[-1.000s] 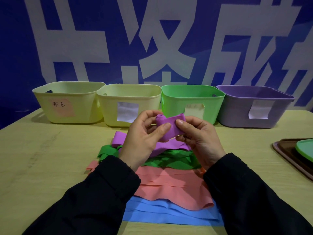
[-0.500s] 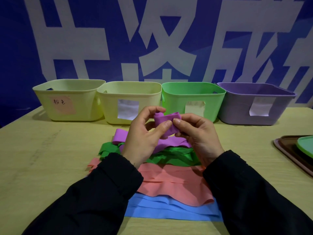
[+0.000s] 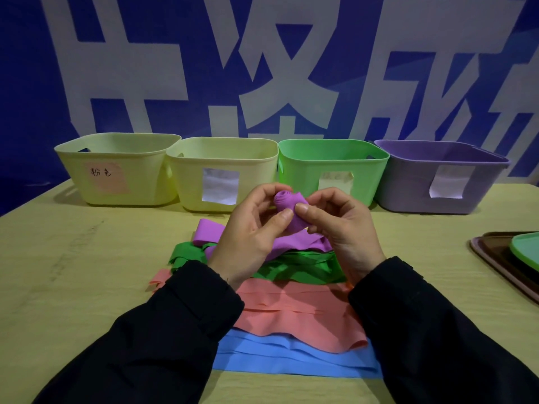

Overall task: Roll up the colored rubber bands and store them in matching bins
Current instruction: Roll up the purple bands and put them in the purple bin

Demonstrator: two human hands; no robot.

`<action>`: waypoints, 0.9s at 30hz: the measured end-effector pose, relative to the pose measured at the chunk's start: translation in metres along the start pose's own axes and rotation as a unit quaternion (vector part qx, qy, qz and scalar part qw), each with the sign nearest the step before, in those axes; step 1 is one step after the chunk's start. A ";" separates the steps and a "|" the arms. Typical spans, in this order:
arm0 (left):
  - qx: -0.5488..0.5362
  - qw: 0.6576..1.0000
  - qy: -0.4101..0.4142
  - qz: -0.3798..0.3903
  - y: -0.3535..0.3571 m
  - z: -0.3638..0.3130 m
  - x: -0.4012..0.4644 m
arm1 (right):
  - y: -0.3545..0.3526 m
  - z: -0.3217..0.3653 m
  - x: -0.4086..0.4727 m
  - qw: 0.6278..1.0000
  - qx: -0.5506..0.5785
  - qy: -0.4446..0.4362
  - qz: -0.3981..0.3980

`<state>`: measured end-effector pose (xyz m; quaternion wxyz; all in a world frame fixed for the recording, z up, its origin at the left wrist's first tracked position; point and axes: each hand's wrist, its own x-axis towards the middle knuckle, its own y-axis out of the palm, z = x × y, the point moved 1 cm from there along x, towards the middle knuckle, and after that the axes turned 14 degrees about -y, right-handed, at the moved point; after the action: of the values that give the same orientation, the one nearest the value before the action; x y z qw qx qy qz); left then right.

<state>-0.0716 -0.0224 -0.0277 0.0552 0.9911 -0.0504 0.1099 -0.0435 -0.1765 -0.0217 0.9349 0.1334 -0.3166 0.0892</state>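
A purple rubber band is partly rolled into a tight coil, held above the table between both hands. My left hand pinches the coil with thumb and fingers from the left. My right hand pinches it from the right. The band's loose tail trails down onto a stack of flat bands: green, salmon pink and blue. Behind stand four bins: a yellow one with a pink label, a yellow one, a green one and a purple one.
The bins line the back of a pale wooden table against a blue wall with large white characters. Stacked trays, brown with a green one on top, sit at the right edge.
The coil has been turned further and looks thicker, with its spiral end now facing up. Both hands stay in nearly the same place above the stack.
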 end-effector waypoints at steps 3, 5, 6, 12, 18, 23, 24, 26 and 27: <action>-0.033 0.999 -0.004 0.013 0.001 0.001 -0.001 | 0.000 0.000 0.000 1.000 -0.007 -0.011 0.006; -0.043 0.999 -0.008 -0.005 0.004 0.000 -0.001 | 0.000 0.000 0.000 1.000 0.001 -0.013 0.008; -0.047 0.999 -0.009 -0.018 0.005 0.000 -0.001 | -0.001 -0.001 0.000 1.000 0.005 -0.010 0.009; 0.030 0.998 0.008 -0.050 -0.001 0.005 0.004 | -0.004 0.002 0.003 1.000 -0.008 -0.019 0.022; 0.033 0.999 0.007 -0.027 -0.002 0.006 0.003 | -0.003 -0.004 0.001 0.994 -0.092 -0.051 -0.011; 0.001 1.000 -0.007 0.017 0.001 -0.004 0.006 | -0.016 0.004 0.009 0.994 -0.089 0.058 0.025; 0.005 1.000 -0.003 0.020 0.003 -0.007 0.007 | -0.016 0.007 0.009 0.994 -0.070 0.078 0.040; 0.032 0.999 0.019 0.006 0.011 -0.013 0.012 | -0.020 0.013 0.012 0.994 -0.062 0.082 0.038; 0.046 0.999 0.029 -0.004 0.016 -0.016 0.015 | -0.023 0.017 0.013 0.995 -0.066 0.071 0.033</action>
<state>-0.0624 -0.0372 -0.0074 0.0115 0.9892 -0.0395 0.1410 -0.0373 -0.2022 -0.0049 0.9584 0.0539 -0.2585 0.1086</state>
